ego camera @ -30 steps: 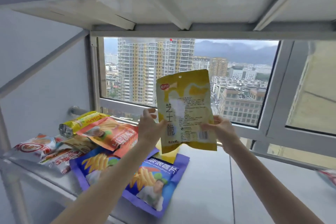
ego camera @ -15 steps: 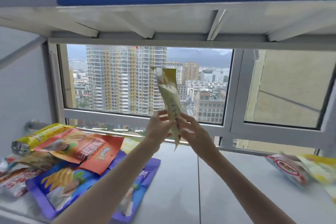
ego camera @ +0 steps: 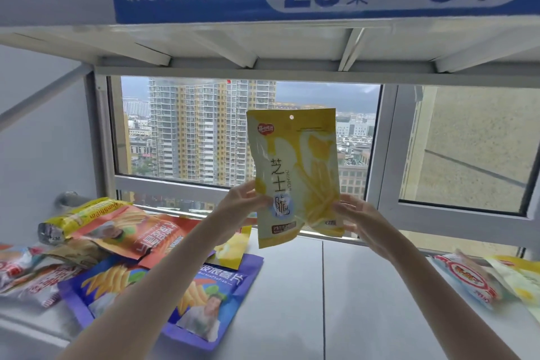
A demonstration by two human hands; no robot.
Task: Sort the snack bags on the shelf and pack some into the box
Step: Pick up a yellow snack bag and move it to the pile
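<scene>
Head view: yellow snack bag [ego camera: 295, 172], upright, front facing the camera, held above the shelf [ego camera: 336, 295]. Left hand [ego camera: 244, 203] pinches its lower left edge; right hand [ego camera: 355, 218] grips the lower right. Purple bag [ego camera: 204, 301] partly hidden under the left forearm. Right-side bags [ego camera: 467, 278] blurred, cut off.

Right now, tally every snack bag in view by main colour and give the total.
Yellow bags: 4, counting the held bag
Red-and-white bags: 3
Orange bag: 1
Purple bag: 1
Brown bag: 1
Total: 10
</scene>
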